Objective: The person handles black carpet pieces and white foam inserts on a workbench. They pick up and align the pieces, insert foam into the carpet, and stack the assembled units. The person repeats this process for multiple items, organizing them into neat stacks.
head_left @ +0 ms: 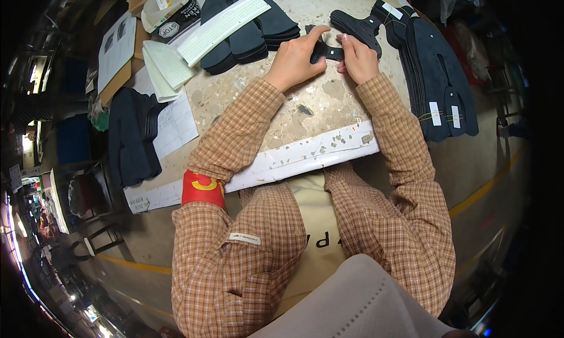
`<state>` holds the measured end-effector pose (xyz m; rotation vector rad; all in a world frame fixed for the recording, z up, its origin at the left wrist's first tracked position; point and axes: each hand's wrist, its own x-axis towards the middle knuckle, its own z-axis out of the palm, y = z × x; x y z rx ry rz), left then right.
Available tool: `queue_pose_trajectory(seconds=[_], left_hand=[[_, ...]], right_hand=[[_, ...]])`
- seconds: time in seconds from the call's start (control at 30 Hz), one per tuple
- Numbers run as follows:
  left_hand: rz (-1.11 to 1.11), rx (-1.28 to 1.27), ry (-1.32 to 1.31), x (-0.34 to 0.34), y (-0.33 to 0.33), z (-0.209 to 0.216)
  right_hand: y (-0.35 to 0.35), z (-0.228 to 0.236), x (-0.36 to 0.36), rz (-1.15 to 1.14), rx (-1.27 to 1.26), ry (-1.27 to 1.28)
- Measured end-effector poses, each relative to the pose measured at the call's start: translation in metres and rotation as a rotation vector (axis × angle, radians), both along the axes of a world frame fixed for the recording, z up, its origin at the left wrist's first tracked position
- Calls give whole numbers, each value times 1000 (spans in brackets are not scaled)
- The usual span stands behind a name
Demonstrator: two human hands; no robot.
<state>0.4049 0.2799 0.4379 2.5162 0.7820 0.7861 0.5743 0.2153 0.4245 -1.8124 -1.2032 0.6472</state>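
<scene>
Over the far middle of the table, a black sole-shaped piece (pixel 333 53) with a small white sticker is held between my two hands. My left hand (pixel 295 60) curves round its left end, thumb on the near side and index finger stretched along the far side. At its right end my right hand (pixel 359 60) grips with thumb and fingers. Parts of the piece are hidden by my fingers. Just beyond my right hand lie black moulded soles (pixel 357 27), one bearing a white label (pixel 392 10).
Stacked dark sole-shaped sheets (pixel 432 67), tied with string and tagged white, line the right edge. More stacks (pixel 235 50) stand at the far left, under a pale perforated strip (pixel 223 27). Another stack (pixel 132 138) lies by papers near the left edge. A tub (pixel 170 12) stands behind.
</scene>
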Motion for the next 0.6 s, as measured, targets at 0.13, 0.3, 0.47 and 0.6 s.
queue_pose_trajectory(seconds=[0.13,0.3,0.47,0.6], left_hand=[[-125,-45,-81,-16,-14,6],[-47,10,-308,-40,-33,-2],[13,-149,-355,-46,-30,-11],[16,-191,-345,-46,-29,-13]], right_hand=[[2,0,0,49,-11,-62],[6,4,-1,70,319,-194],[14,40,37,88,544,-40],[33,52,88,79,562,112]])
